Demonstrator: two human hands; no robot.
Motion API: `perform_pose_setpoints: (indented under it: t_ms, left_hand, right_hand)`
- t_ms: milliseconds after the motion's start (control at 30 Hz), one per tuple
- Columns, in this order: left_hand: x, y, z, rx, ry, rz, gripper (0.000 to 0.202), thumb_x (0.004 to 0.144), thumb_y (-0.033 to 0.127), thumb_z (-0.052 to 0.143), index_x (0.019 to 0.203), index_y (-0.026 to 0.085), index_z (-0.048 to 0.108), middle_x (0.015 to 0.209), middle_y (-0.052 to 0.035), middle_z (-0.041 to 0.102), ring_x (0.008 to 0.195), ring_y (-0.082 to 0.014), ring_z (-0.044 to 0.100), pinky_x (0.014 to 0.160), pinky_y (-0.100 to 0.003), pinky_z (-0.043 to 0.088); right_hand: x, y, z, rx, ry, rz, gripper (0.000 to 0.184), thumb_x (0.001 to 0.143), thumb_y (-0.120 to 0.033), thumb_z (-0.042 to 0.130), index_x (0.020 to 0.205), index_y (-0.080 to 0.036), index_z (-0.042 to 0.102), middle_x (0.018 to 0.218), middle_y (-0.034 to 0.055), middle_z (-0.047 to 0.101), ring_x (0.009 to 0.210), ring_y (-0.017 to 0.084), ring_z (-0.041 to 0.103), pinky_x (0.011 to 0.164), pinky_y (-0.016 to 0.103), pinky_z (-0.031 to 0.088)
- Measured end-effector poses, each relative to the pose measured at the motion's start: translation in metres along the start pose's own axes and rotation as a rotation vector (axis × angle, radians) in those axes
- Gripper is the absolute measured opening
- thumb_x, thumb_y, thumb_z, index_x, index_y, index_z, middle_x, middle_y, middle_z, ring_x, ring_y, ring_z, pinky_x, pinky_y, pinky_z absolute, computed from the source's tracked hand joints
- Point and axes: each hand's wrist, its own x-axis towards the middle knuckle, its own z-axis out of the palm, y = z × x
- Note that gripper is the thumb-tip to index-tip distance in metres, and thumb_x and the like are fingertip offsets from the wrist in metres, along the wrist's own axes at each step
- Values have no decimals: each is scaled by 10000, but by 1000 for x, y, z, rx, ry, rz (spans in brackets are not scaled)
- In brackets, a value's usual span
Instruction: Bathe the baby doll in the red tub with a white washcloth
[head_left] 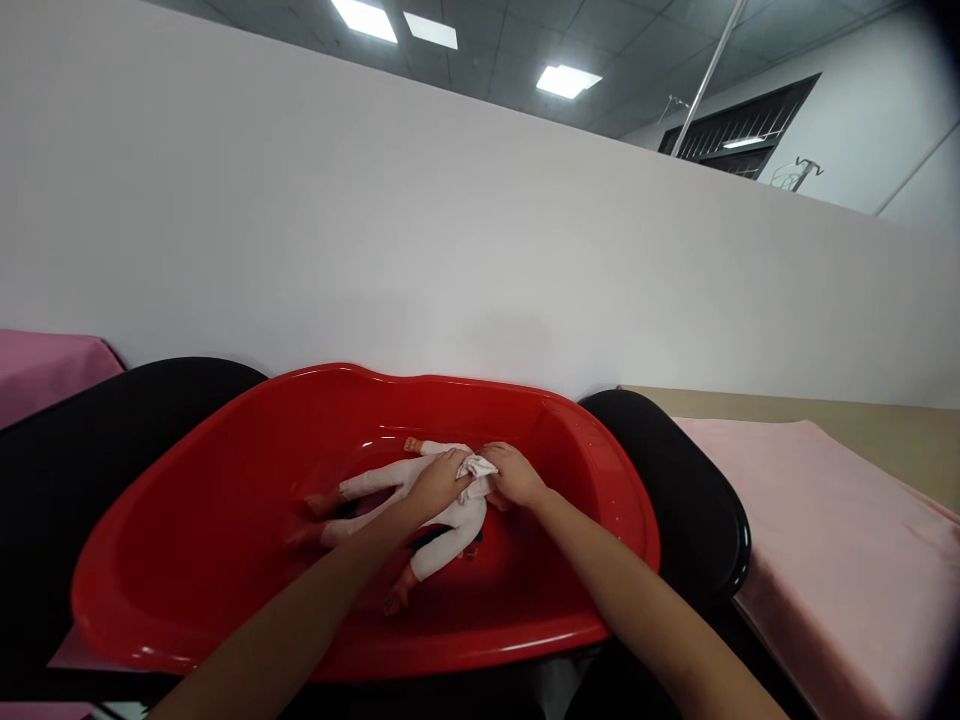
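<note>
A baby doll (375, 478) with a white cloth body and reddish hands and feet lies on its back or front, I cannot tell which, in a red baby bathtub (172, 540). Its feet point left and its head end lies to the right, mostly covered by my hands. Over its neck area, my left hand (441, 482) has its fingers closed on a crumpled white cloth (478, 467). From the other side my right hand (514, 473) grips the same cloth, fingers curled over the doll's head end. Part of the cloth is hidden under the fingers.
Black surfaces flank the tub, a rounded black one (694, 500) on the right. Beyond it lies a pink sheet (847, 520), and another pink cover (45, 370) is at far left. A white partition wall (450, 230) rises directly behind the tub.
</note>
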Motion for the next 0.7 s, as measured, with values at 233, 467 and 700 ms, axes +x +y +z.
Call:
perform_pose_setpoints:
  t_ms: [233, 467, 700]
  left_hand:
    - [-12, 5, 21, 323, -161, 174, 785, 944, 320, 795, 1682, 206, 553, 1806, -196, 440, 1694, -444, 329, 1339, -590, 340]
    - [-17, 4, 53, 506, -392, 201, 1085, 847, 421, 963, 1780, 244, 437, 1891, -222, 178, 1757, -482, 124, 1325, -818, 192]
    - [-12, 0, 60, 560, -432, 184, 1167, 844, 451, 976, 1812, 236, 360, 1890, -253, 115, 1754, -505, 103, 1280, -890, 167]
  right_hand:
    - [-7, 2, -6, 214, 300, 284, 374, 1048, -194, 492, 1308, -213, 759, 1284, 91, 790, 1142, 247, 722, 994, 329, 528]
    - [-8, 2, 1, 323, 366, 230, 314, 994, -232, 606, 1259, -238, 774, 1291, 77, 802, 1142, 272, 743, 1025, 374, 559]
    - [-6, 1, 12, 102, 139, 101, 304, 957, -164, 653, 1232, -217, 769, 1239, 82, 827, 1134, 263, 763, 1039, 374, 585]
